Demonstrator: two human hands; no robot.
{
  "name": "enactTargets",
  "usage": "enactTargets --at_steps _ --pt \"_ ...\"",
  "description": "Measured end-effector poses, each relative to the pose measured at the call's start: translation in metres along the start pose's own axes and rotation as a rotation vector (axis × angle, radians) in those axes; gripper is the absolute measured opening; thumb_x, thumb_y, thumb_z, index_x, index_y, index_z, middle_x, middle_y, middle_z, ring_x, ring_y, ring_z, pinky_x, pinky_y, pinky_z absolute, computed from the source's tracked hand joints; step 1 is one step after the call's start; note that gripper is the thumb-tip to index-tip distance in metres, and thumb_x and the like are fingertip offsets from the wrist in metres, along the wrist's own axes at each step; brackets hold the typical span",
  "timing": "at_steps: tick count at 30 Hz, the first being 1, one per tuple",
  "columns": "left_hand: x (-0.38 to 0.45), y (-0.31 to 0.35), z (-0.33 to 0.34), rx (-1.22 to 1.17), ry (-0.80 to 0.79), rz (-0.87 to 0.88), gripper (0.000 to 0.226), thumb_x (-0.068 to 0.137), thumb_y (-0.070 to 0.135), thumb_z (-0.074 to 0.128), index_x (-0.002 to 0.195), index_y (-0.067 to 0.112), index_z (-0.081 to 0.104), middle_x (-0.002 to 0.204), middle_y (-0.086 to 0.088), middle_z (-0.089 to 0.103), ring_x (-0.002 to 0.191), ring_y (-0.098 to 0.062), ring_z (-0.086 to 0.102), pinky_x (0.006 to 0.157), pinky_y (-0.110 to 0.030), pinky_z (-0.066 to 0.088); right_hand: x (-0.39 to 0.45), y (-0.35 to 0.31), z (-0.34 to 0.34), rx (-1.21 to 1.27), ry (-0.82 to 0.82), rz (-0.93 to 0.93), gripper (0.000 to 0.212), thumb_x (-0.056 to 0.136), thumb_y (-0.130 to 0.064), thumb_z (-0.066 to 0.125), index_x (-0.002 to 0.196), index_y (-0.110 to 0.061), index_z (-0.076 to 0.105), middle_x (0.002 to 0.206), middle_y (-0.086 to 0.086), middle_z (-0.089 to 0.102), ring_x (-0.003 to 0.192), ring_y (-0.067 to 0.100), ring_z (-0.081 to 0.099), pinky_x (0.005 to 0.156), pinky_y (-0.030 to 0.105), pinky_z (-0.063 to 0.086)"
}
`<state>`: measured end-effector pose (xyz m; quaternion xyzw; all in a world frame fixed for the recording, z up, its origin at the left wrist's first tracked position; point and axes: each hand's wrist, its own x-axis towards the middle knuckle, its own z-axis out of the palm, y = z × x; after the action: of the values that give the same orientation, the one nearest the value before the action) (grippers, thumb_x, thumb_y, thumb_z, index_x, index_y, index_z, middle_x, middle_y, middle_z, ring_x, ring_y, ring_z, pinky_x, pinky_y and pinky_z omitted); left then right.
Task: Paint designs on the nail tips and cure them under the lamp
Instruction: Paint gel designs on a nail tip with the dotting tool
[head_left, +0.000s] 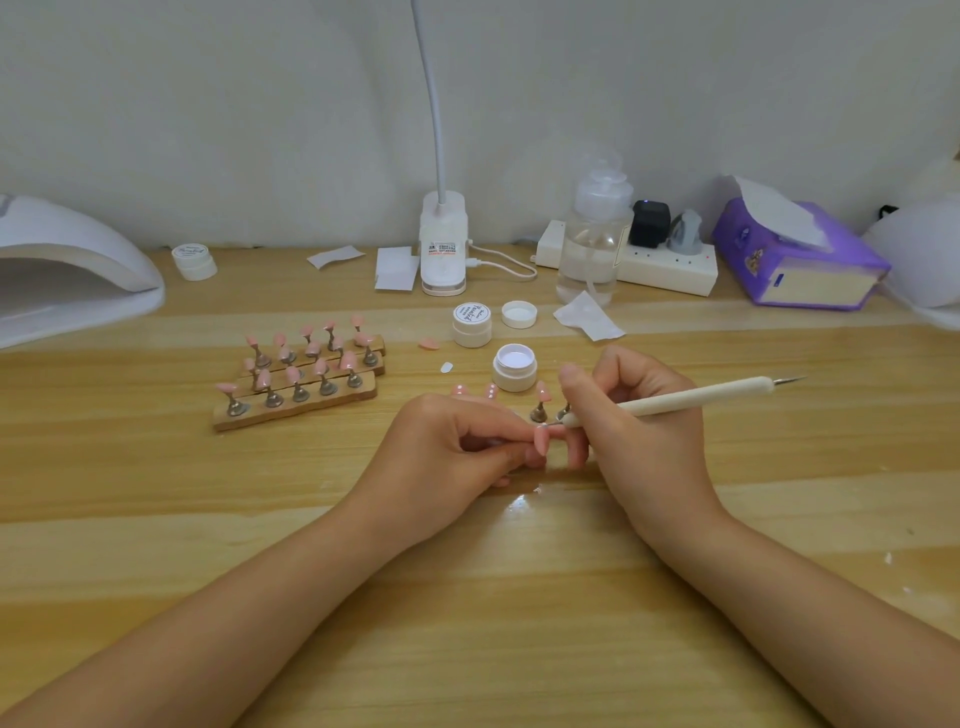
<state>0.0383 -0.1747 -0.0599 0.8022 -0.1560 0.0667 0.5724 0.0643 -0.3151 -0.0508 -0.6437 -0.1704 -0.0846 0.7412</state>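
Small glossy pink plastic nail tip (541, 440): light, slippery, pinch by edges. Left hand (441, 457) fingers pinching it; right hand (631, 431) fingers gripping white slender dotting pen (675, 400).

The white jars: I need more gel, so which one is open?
The jar nearest the right hand, lidless with white gel showing; the other two are capped.

Both forearms reach in from the near edge and converge at the middle. The left hand (457, 457) lies knuckles up, fingers curled, thumb and forefinger pinched together. The right hand (634, 431) is curled in a pen grip, its fingertips (576, 452) just beside the left's.
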Motion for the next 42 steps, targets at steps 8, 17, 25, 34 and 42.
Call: enactTargets --at_steps 8,17,25,34,42 --pt "0.000 -0.001 0.000 -0.030 0.012 -0.021 0.014 0.077 0.001 0.068 0.076 0.013 0.074 0.069 0.012 0.070 0.068 -0.002 0.065 0.059 -0.016 0.052 0.015 -0.018 -0.002 -0.025 0.143 0.006 0.035 0.069 -0.038 0.068 0.055 -0.020 0.042 0.037 -0.004 0.046 0.033 0.005 0.041 0.042 0.017 0.040" --pt "0.000 0.002 0.001 -0.045 0.016 -0.054 0.020 0.077 0.001 0.068 0.075 0.020 0.074 0.068 0.015 0.069 0.070 -0.002 0.066 0.057 -0.013 0.049 0.073 -0.014 -0.007 -0.374 -0.098 0.108 0.032 0.076 -0.036 0.072 0.062 -0.017 0.051 0.040 -0.008 0.054 0.042 -0.001 0.049 0.056 0.018 0.048" --pt "0.000 0.001 0.001 -0.044 0.016 -0.060 0.019 0.077 0.001 0.068 0.075 0.019 0.074 0.068 0.014 0.069 0.072 -0.006 0.068 0.057 -0.013 0.049 0.086 0.002 0.003 -0.713 -0.131 0.019 0.046 0.072 -0.050 0.071 0.051 -0.016 0.049 0.037 -0.007 0.053 0.041 0.002 0.049 0.053 0.021 0.045" --pt "0.001 0.001 0.001 -0.048 0.004 -0.043 0.013 0.077 0.001 0.068 0.078 0.012 0.074 0.066 0.015 0.069 0.067 0.003 0.063 0.056 -0.012 0.048 0.090 0.008 0.009 -0.861 -0.173 -0.035 0.048 0.075 -0.047 0.070 0.048 -0.020 0.041 0.047 -0.010 0.050 0.053 0.009 0.050 0.057 0.030 0.040" --pt "0.001 0.001 0.001 -0.040 0.006 -0.036 0.012 0.078 0.001 0.067 0.079 0.011 0.074 0.066 0.013 0.068 0.065 0.003 0.061 0.057 -0.013 0.049 0.089 0.014 0.012 -0.865 -0.171 -0.042 0.049 0.074 -0.048 0.070 0.049 -0.019 0.039 0.042 -0.008 0.045 0.046 0.007 0.043 0.049 0.027 0.032"
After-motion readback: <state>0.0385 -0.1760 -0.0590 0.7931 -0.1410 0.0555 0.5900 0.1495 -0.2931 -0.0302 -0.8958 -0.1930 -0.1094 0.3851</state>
